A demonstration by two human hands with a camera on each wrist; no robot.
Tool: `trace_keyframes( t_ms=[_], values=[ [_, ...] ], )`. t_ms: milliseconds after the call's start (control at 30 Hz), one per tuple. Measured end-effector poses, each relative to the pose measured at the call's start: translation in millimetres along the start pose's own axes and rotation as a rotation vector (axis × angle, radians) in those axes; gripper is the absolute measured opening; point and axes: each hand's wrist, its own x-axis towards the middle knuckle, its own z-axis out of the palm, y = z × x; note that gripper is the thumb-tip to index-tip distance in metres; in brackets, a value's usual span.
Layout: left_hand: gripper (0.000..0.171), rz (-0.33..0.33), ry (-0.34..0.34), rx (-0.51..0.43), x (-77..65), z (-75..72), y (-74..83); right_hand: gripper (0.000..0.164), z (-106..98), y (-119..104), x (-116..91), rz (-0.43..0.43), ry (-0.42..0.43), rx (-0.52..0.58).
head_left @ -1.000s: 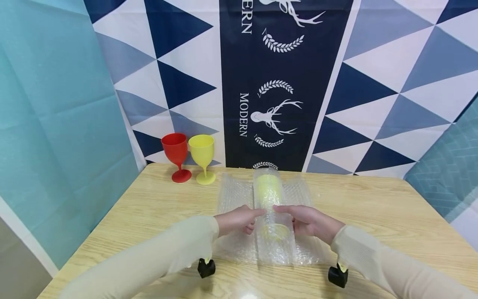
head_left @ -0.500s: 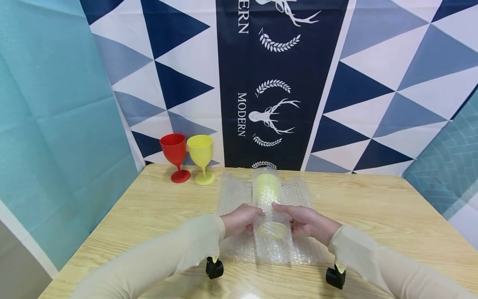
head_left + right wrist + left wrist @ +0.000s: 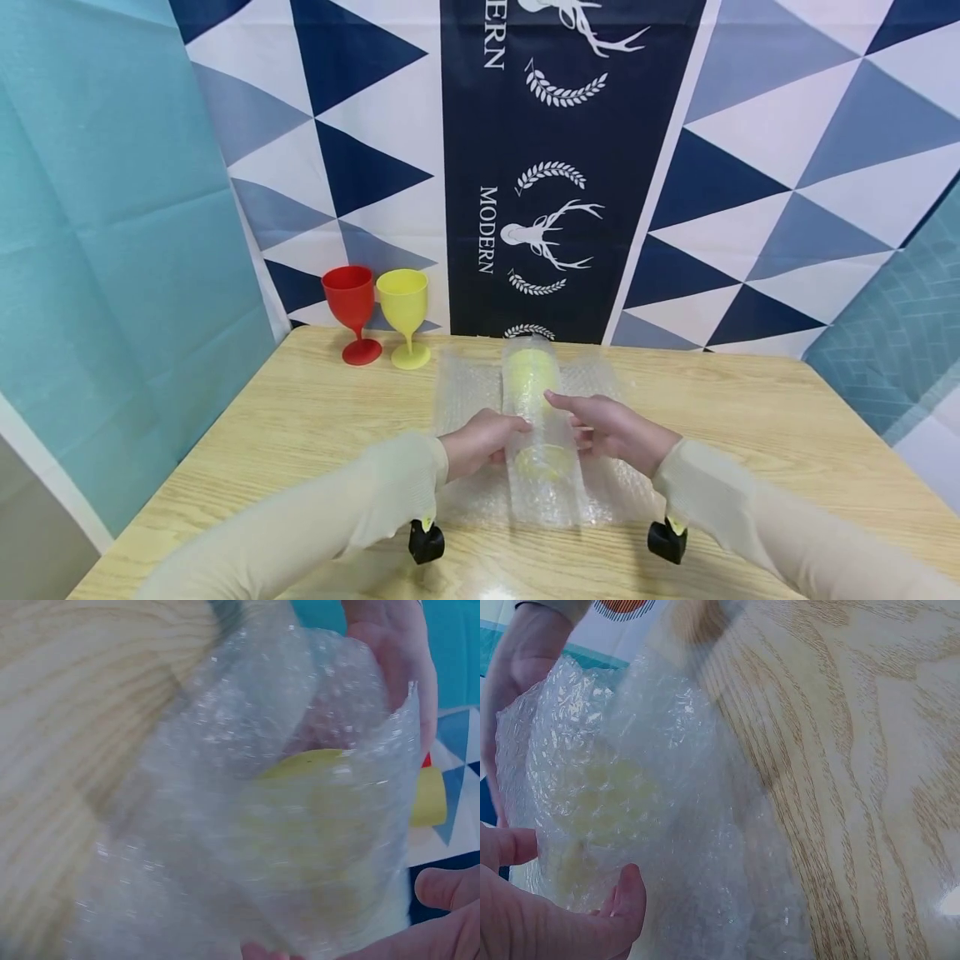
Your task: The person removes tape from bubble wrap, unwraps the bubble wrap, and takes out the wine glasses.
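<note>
A roll of clear bubble wrap (image 3: 542,417) lies mid-table in the head view, round a yellow thing (image 3: 534,371) whose exact shape the wrap blurs. More wrap spreads flat on both sides. My left hand (image 3: 483,442) grips the roll's left side, thumb over its top. My right hand (image 3: 611,427) lies along the right side, fingers against the wrap and thumb spread away. In the right wrist view that thumb (image 3: 448,888) stands apart from the wrap, with a yellow curved edge (image 3: 304,761) showing through the roll's near end.
A red goblet (image 3: 352,304) and a yellow goblet (image 3: 405,308) stand upright at the table's back left. Behind the wooden table (image 3: 750,433) hangs a patterned cloth (image 3: 555,125). A teal cloth (image 3: 127,250) covers the left side.
The left hand's fingers have gone from a pointing pose to a grip on the roll. My right hand has moved slightly away from me, its thumb spreading upward. The roll tilts slightly.
</note>
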Motion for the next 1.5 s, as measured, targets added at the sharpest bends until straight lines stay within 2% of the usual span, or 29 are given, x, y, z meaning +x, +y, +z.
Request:
trace_keyframes(
  t_ms=[167,367,600,733,933,1133,1267,1400,1500],
  values=[
    [0.046,-0.001,-0.013,-0.015,-1.5,-1.9,1.0,0.079,3,-24,0,-0.066,0.048,-0.156],
    [0.055,0.010,-0.048,-0.025,-3.3,-2.0,1.0,0.074,2,-46,11,-0.134,0.099,-0.305],
    [0.075,-0.023,-0.079,0.035,-4.2,3.0,-1.6,0.071,6,-55,29,-0.259,0.333,-0.549],
    [0.088,-0.055,-0.077,0.068,-5.3,6.7,-2.8,0.069,7,-58,39,-0.326,0.387,-0.710],
    [0.087,-0.051,-0.067,0.068,-7.5,9.9,-4.3,0.063,13,-63,49,-0.411,0.410,-0.946],
    [0.085,-0.057,-0.028,0.084,-8.2,9.6,-0.8,0.045,17,-74,52,-0.478,0.396,-1.112],
    [0.084,-0.043,-0.018,0.092,-8.1,9.1,1.4,0.031,22,-82,56,-0.473,0.395,-1.158],
    [0.080,-0.021,-0.028,0.087,-8.3,8.6,3.0,0.033,27,-88,60,-0.426,0.387,-1.186],
    [0.076,-0.009,-0.029,0.088,-9.0,7.9,4.9,0.032,30,-91,61,-0.443,0.394,-1.210]
  ],
)
